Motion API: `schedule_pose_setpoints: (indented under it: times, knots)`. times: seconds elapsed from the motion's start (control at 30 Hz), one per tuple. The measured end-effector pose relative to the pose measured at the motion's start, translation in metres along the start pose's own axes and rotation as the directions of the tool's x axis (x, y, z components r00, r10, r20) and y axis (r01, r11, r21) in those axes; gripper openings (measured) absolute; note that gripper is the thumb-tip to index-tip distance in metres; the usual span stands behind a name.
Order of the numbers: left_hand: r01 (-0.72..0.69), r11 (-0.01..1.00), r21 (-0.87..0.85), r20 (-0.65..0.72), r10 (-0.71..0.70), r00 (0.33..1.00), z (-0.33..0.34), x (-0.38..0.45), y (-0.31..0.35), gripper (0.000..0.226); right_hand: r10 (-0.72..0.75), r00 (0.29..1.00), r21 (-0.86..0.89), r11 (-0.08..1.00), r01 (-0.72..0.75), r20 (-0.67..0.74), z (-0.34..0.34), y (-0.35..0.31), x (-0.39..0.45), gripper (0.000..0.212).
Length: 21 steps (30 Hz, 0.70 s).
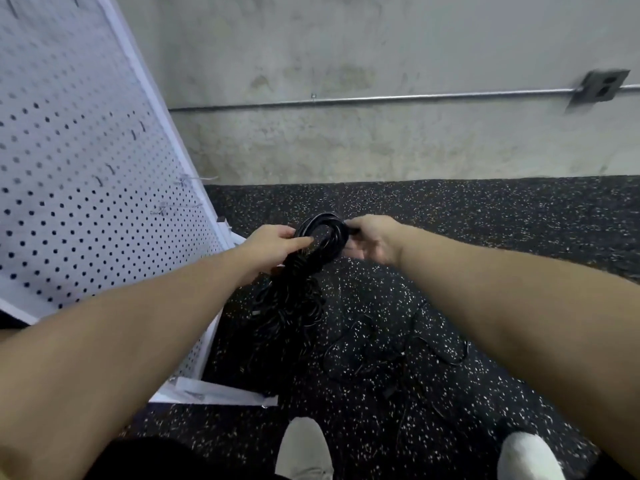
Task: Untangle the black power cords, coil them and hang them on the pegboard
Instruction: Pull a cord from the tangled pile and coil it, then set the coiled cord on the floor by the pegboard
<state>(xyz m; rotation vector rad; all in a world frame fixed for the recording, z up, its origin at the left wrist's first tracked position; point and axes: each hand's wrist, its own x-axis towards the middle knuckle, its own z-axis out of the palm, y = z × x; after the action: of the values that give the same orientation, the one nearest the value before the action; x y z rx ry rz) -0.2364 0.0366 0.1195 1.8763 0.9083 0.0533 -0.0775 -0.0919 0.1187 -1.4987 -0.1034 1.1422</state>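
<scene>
above speckled floor [450, 237], hands (both) grip the coiled cord [320, 233].

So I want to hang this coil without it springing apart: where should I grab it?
Probably grip the black cord coil where the left hand holds it, across all the bunched strands on its left side, coming from the left. That leaves the top loop open for a pegboard hook.

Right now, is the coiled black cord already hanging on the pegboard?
No, the coiled cord is held between the left hand and right hand, in the air right of the pegboard.
</scene>
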Motion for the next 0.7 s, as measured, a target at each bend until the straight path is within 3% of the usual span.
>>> schedule_pose_setpoints:
  times: [0.13, 0.27, 0.33, 0.5, 0.6, 0.7]
  knots:
    - [0.025, 0.999, 0.037, -0.018, -0.025, 1.0, -0.005, 0.038, -0.035, 0.016, 0.064, 0.998, 0.068, 0.996, -0.063, -0.021, 0.008, 0.037, 0.043, 0.014]
    - [0.098, 0.986, 0.134, -0.013, -0.097, 0.995, -0.001, 0.074, -0.086, 0.041, 0.144, 0.988, 0.001, 0.99, -0.144, -0.047, 0.013, 0.077, 0.089, 0.015]
    - [0.107, 0.973, 0.207, -0.024, -0.105, 0.994, 0.002, 0.088, -0.106, 0.036, 0.184, 0.981, -0.071, 0.98, -0.188, -0.065, 0.012, 0.095, 0.106, 0.01]
    - [0.15, 0.957, 0.25, -0.079, -0.134, 0.988, 0.003, 0.104, -0.123, 0.022, 0.252, 0.966, -0.218, 0.941, -0.26, -0.063, -0.002, 0.116, 0.115, 0.021]
    - [0.099, 0.956, 0.277, -0.066, -0.084, 0.994, 0.006, 0.099, -0.114, 0.025, 0.255, 0.965, -0.257, 0.931, -0.261, -0.057, -0.017, 0.109, 0.107, 0.035]
    - [-0.026, 0.946, 0.324, -0.103, 0.063, 0.993, 0.015, 0.087, -0.096, 0.026, 0.213, 0.974, -0.269, 0.936, -0.227, -0.077, -0.035, 0.104, 0.09, 0.037]
